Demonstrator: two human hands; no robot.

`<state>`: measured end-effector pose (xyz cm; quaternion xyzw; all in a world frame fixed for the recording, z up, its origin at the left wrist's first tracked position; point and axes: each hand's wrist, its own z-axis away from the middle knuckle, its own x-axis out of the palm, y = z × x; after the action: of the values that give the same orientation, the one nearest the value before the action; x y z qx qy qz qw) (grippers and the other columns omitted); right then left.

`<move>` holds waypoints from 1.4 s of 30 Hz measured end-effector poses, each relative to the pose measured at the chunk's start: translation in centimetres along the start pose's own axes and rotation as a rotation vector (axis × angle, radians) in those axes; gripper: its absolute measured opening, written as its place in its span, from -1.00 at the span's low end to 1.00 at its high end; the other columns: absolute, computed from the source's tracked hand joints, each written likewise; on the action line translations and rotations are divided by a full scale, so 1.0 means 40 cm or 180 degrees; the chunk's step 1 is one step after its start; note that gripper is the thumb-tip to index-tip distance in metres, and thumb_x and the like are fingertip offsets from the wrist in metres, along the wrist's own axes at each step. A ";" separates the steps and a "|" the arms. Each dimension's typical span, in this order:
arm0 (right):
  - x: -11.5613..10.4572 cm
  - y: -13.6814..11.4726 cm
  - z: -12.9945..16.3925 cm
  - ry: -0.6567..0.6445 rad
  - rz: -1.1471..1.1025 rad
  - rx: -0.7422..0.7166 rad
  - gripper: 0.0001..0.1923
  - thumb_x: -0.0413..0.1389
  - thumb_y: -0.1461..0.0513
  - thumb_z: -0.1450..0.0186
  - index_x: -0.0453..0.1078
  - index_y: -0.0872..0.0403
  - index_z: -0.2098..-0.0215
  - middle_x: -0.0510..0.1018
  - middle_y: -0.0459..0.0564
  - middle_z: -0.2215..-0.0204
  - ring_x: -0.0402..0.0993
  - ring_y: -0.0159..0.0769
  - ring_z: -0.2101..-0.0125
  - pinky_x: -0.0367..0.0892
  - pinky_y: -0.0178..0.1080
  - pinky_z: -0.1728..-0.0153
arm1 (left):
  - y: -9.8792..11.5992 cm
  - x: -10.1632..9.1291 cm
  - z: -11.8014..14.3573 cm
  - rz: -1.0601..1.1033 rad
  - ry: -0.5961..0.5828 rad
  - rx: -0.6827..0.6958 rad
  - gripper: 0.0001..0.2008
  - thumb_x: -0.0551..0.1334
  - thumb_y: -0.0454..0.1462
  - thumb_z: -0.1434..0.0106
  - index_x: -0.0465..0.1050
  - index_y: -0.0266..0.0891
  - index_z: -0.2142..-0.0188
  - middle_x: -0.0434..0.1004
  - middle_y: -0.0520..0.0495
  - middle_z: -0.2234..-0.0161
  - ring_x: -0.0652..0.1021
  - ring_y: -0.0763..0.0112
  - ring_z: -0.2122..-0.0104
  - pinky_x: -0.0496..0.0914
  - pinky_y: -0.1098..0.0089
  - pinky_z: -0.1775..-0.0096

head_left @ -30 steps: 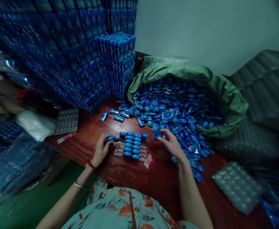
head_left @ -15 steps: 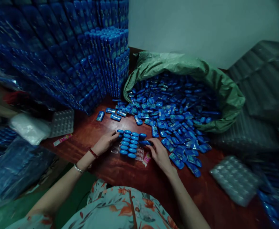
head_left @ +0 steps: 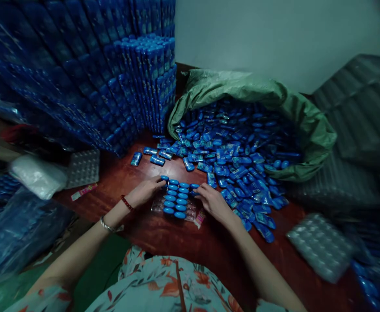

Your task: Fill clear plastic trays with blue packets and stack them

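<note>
Two columns of small blue containers [head_left: 181, 196] stand upright, rounded ends up, in a clear moulded plastic tray [head_left: 190, 212] on the table before me. At the tray's far left corner, my left hand [head_left: 145, 192] has its fingers closed at a blue container [head_left: 164, 178]. My right hand [head_left: 214, 204] pinches at the opposite side, by another blue container [head_left: 194, 186]; its fingertips partly cover what lies there. A pink-and-white strip [head_left: 199, 217] lies at the tray's near right corner.
Behind, a green woven sack [head_left: 318, 125] spills many blue containers [head_left: 232, 160] over the reddish table [head_left: 183, 242]. Stacked blue packs [head_left: 157, 82] rise at the left. Moulded trays lie left [head_left: 84, 169] and right [head_left: 319, 245], near a clear plastic bag [head_left: 37, 175].
My right hand has moved a little left and up, bringing its blue container against the tray's right side. My left hand has shifted slightly right along the far left corner.
</note>
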<state>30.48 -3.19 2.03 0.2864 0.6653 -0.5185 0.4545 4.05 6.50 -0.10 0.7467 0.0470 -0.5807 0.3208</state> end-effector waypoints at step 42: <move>0.060 -0.008 0.136 0.1141 -0.1202 0.0771 -0.84 0.02 0.18 -0.30 0.37 0.01 0.19 0.48 -0.01 0.28 0.45 -0.27 0.28 0.38 -0.23 0.25 | 0.077 0.029 0.152 0.1029 0.1837 -0.1305 -0.88 0.11 -0.28 -0.26 0.34 -0.21 0.20 0.43 -0.06 0.27 0.48 0.39 0.26 0.40 0.37 0.18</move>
<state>30.88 -8.65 -0.26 0.2967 0.7098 -0.6108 0.1875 0.69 0.46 -0.58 0.7976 0.1321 -0.2673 0.5244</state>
